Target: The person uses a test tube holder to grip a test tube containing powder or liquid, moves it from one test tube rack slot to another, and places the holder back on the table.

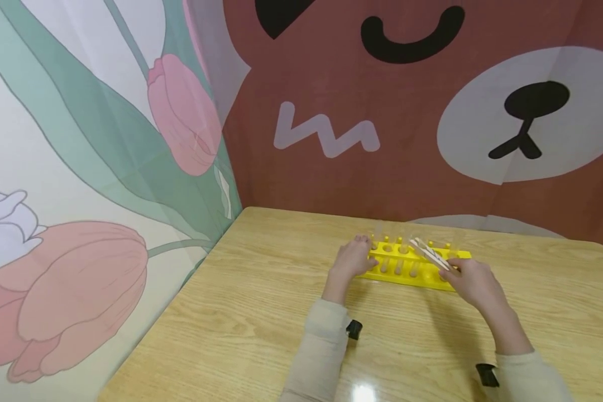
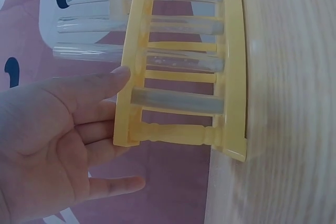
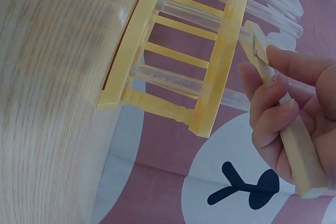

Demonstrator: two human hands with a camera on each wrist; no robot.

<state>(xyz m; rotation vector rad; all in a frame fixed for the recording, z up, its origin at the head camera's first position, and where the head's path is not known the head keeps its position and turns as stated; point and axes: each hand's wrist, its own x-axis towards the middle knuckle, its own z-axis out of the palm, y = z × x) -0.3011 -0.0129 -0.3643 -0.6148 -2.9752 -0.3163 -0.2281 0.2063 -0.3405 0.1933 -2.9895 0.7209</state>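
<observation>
Toward the far side of the wood-grain tabletop (image 1: 241, 301), a yellow test tube rack (image 1: 427, 277) is standing between two hands, with a bear-printed backdrop (image 1: 331, 184) hanging behind it. The left hand (image 1: 350, 258) is gripping the rack's left end; the head view is showing little more than that, whereas the left wrist view is revealing how the grip lies — the thumb (image 2: 105, 85) is pressing one side of the upper shelf, fingers are reaching behind it, and the little finger (image 2: 118, 186) is pointing free. That view is also showing an end tube (image 2: 181, 100) close to the thumb, its upper part hidden by the hand, and three clear tubes (image 2: 184, 25) beyond it. The right hand (image 1: 474, 282) is holding a wooden test tube clamp (image 1: 432, 255), its fingers curling firmly round the shaft. From the head, the clamp is appearing as a pale slanting stick over the rack; the right wrist view is adding its metal spring (image 3: 255, 45) and a lone tube (image 3: 168, 82) standing at the right end. The clamp's tip is meeting the line of a tube's upper part — whether its jaws are enclosing the glass, I cannot tell.
</observation>
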